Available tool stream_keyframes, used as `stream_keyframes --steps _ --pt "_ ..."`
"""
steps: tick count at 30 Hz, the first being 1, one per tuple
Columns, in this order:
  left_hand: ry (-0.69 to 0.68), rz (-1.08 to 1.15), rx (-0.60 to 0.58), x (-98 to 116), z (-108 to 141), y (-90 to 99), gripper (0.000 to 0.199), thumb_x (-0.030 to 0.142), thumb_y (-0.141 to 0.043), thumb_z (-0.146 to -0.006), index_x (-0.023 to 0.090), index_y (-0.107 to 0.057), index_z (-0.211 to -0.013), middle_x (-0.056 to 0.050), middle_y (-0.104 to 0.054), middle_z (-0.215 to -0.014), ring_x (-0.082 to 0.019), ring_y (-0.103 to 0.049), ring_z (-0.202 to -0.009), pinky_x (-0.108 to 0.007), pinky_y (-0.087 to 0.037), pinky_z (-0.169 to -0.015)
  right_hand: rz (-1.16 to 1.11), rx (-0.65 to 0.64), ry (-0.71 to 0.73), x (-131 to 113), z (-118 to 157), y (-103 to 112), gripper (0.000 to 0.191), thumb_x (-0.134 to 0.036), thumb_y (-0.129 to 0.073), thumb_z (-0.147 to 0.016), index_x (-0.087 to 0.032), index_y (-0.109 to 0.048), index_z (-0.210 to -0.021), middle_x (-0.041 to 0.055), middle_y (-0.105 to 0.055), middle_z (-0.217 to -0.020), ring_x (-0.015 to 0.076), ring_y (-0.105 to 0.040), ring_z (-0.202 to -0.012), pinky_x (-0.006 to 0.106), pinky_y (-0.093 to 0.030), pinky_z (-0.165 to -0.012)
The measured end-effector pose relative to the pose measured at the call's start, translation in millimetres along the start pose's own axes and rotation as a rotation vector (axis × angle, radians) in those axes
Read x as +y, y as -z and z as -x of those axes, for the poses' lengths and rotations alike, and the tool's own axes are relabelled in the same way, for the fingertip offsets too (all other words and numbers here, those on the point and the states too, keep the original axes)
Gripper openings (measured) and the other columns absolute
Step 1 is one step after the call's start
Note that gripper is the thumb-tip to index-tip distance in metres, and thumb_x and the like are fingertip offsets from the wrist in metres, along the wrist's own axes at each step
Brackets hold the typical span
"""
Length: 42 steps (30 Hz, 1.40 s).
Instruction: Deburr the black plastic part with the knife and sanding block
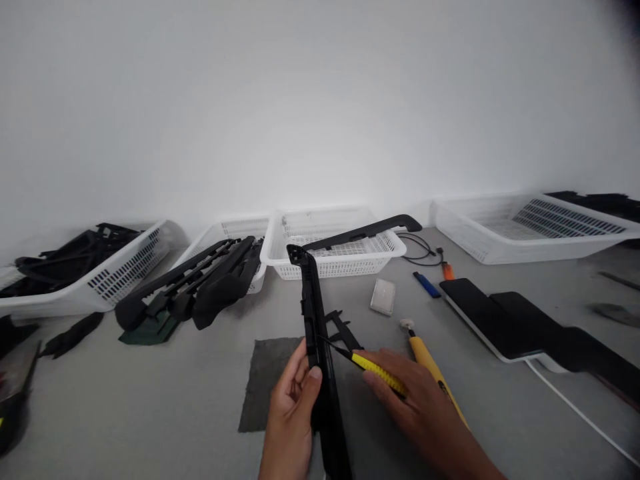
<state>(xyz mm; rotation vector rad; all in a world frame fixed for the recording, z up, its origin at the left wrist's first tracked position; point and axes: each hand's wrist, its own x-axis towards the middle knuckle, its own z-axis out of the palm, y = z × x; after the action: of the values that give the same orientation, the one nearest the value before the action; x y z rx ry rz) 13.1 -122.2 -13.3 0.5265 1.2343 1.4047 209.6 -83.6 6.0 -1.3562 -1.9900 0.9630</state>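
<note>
My left hand (295, 403) is wrapped round a long black plastic trim piece (313, 303), which stands up at a slant with its hooked end pointing away from me. My right hand (415, 393) grips a yellow-handled craft knife (377, 370). Its thin dark tip reaches the side of the trim piece just above my left fingers; whether it touches, I cannot tell. Behind the knife lies a black caliper (343, 328), partly hidden. A dark grey cloth-like square (260, 383) is under and left of my left hand.
Several trim pieces (220, 280) overhang a white basket; another trim piece (370, 230) lies across the middle basket (335, 267). More baskets (475, 240) stand at the sides. Rightward lie a yellow pen-like tool (430, 367), a small clear box (383, 296), a blue cutter (426, 285) and black-topped pads (490, 320).
</note>
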Motion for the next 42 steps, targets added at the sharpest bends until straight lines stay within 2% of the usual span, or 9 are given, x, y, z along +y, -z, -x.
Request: stream_keyframes --steps 5,8,13,19,25,30,36,38,42 --pt "0.034 -0.003 0.027 1.2 -0.3 4.8 0.069 0.052 -0.083 -0.081 0.031 -0.063 -0.145 -0.012 -0.062 -0.152 -0.036 -0.049 -0.147 -0.049 -0.038 -0.121 0.060 -0.028 -0.034 -1.3 1.2 11.2 0.046 -0.059 -0.052 -0.100 -0.032 -0.076 -0.128 0.0076 -0.077 -0.124 0.0308 -0.071 -0.116 0.043 -0.056 -0.098" --pt "0.039 -0.019 0.067 2.5 -0.3 8.1 0.068 0.050 -0.082 -0.082 0.031 -0.064 -0.144 -0.012 -0.061 -0.154 -0.037 -0.046 -0.149 -0.050 -0.035 -0.123 0.090 -0.001 -0.051 0.1 3.9 11.6 0.044 -0.059 -0.052 -0.099 -0.034 -0.077 -0.126 0.0065 -0.078 -0.123 0.0320 -0.069 -0.120 0.045 -0.055 -0.102" --pt "0.029 -0.016 0.035 5.9 0.2 8.3 0.059 0.048 -0.079 -0.085 0.034 -0.066 -0.140 -0.008 -0.061 -0.153 -0.032 -0.049 -0.147 -0.048 -0.031 -0.125 0.108 0.017 -0.067 3.7 5.5 8.3 0.043 -0.061 -0.055 -0.096 -0.038 -0.077 -0.126 0.0051 -0.078 -0.125 0.0337 -0.067 -0.124 0.049 -0.054 -0.105" --pt "-0.012 -0.001 0.028 8.0 1.6 3.5 0.056 0.043 -0.081 -0.082 0.028 -0.071 -0.135 -0.012 -0.067 -0.146 -0.034 -0.056 -0.141 -0.047 -0.035 -0.121 0.044 0.019 -0.073 4.4 3.1 12.3 0.047 -0.060 -0.052 -0.099 -0.031 -0.076 -0.128 0.0086 -0.076 -0.127 0.0347 -0.065 -0.126 0.054 -0.046 -0.111" --pt "0.020 0.077 -0.019 16.1 7.9 -3.6 0.050 0.032 -0.082 -0.076 0.026 -0.074 -0.125 -0.012 -0.071 -0.140 -0.033 -0.062 -0.132 -0.042 -0.044 -0.112 0.031 -0.025 -0.061 5.3 7.2 12.7 0.046 -0.062 -0.054 -0.098 -0.035 -0.076 -0.128 0.0079 -0.076 -0.124 0.0332 -0.068 -0.120 0.048 -0.052 -0.104" --pt "0.030 0.060 -0.055 11.9 4.5 -2.5 0.036 0.045 -0.086 -0.077 0.024 -0.073 -0.105 -0.008 -0.079 -0.115 -0.029 -0.070 -0.112 -0.031 -0.052 -0.089 0.037 0.012 -0.048 5.4 3.3 14.4 0.044 -0.060 -0.055 -0.098 -0.033 -0.078 -0.124 0.0067 -0.079 -0.118 0.0320 -0.071 -0.114 0.046 -0.055 -0.102" --pt "0.006 0.135 -0.077 -1.6 -3.2 -0.3 0.050 0.046 -0.091 -0.071 0.027 -0.072 -0.114 -0.008 -0.076 -0.121 -0.029 -0.066 -0.120 -0.035 -0.049 -0.099 0.049 0.011 -0.047 11.3 6.1 10.9 0.041 -0.058 -0.058 -0.097 -0.034 -0.078 -0.124 0.0065 -0.078 -0.124 0.0315 -0.069 -0.120 0.044 -0.054 -0.104" --pt "0.006 0.156 -0.072 -4.0 -4.7 -0.9 0.051 0.049 -0.090 -0.070 0.027 -0.071 -0.113 -0.008 -0.076 -0.120 -0.030 -0.069 -0.115 -0.036 -0.051 -0.098 0.037 0.037 -0.036 12.3 8.2 8.0 0.040 -0.060 -0.061 -0.095 -0.035 -0.080 -0.121 0.0066 -0.078 -0.122 0.0317 -0.069 -0.119 0.043 -0.056 -0.102" --pt "-0.009 0.120 0.034 -7.7 -8.1 -1.5 0.049 0.053 -0.091 -0.068 0.027 -0.069 -0.104 -0.004 -0.077 -0.112 -0.025 -0.071 -0.101 -0.032 -0.053 -0.090 -0.001 0.040 -0.025 9.6 7.4 3.7 0.038 -0.061 -0.062 -0.094 -0.036 -0.083 -0.112 0.0047 -0.082 -0.112 0.0306 -0.075 -0.106 0.039 -0.060 -0.091"
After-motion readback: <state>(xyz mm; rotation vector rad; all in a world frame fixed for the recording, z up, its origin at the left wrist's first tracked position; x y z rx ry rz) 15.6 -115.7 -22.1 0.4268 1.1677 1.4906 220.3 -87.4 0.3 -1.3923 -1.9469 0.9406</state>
